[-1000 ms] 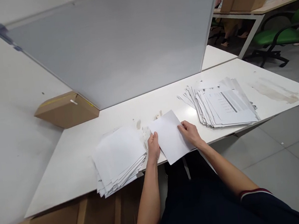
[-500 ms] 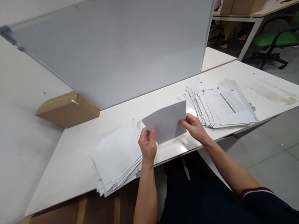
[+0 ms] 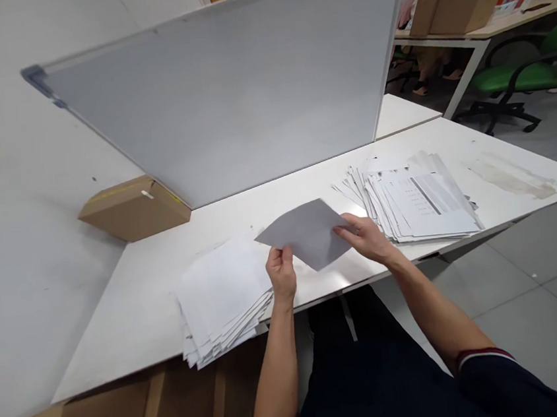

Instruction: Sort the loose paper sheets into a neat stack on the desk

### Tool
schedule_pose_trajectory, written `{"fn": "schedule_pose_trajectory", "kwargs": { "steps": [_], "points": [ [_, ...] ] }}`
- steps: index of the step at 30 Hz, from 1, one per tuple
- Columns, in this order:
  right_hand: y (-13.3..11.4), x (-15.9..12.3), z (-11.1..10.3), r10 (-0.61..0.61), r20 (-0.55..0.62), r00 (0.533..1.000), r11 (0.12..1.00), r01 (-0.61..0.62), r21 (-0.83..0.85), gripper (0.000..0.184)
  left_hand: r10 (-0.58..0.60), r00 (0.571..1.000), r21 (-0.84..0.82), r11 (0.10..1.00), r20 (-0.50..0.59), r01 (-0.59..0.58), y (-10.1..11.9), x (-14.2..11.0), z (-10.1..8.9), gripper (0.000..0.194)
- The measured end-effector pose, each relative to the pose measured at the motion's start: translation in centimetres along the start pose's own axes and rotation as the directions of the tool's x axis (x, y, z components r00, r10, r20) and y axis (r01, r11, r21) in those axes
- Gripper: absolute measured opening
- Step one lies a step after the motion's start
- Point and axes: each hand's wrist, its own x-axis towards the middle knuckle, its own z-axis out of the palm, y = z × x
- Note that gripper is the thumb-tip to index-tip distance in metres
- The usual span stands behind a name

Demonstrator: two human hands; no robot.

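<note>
Paper sheet, plain pale-grey and four-cornered [image 3: 311, 231], tilts between our hands: our left hand [image 3: 282, 273] pinches its left side, our right hand [image 3: 366, 238] its right; its long axis we cannot judge. Just left of the grip lies a fanned white paper stack [image 3: 227, 287]; rightward, a partly printed white paper stack [image 3: 424, 203]; beyond leftward, a brown cardboard box [image 3: 134, 210], contents hidden.

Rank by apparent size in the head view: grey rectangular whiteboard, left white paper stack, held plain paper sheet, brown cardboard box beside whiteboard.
1. Whiteboard
2. Left paper stack
3. Held sheet and cardboard box: look too alike to rank.
</note>
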Motion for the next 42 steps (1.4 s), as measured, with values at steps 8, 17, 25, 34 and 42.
{"fn": "schedule_pose_trajectory", "kwargs": {
  "steps": [8, 17, 25, 34, 42],
  "points": [
    [-5.1, -0.5, -2.8, 0.127, 0.277, 0.952, 0.645, 0.133, -0.752, 0.02, -0.174, 0.971, 0.182, 0.962, -0.163, 0.203, -3.8, -0.4, -1.6, 0.023],
    [-2.4, -0.7, -5.6, 0.342, 0.222, 0.913, 0.922, -0.282, -0.264, 0.012, -0.134, 0.985, 0.3, 0.94, -0.106, 0.16, -4.3, -0.4, -1.7, 0.026],
    [6.1, -4.2, -2.8, 0.674, 0.46, 0.578, 0.576, -0.801, 0.161, 0.026, 0.019, 0.987, 0.549, 0.829, 0.162, -0.106, -4.2, 1.8, -1.5, 0.039],
    [8.1, -4.1, -2.1, 0.707, 0.388, 0.592, 0.559, -0.803, 0.206, 0.022, 0.028, 0.93, 0.677, 0.678, 0.367, -0.287, -5.3, 2.2, -0.5, 0.055],
    [8.9, -3.4, -1.0, 0.695, 0.347, 0.629, 0.628, -0.767, 0.133, 0.023, 0.041, 0.928, 0.72, 0.618, 0.371, -0.315, -5.8, 2.0, -0.5, 0.058]
  ]
}}
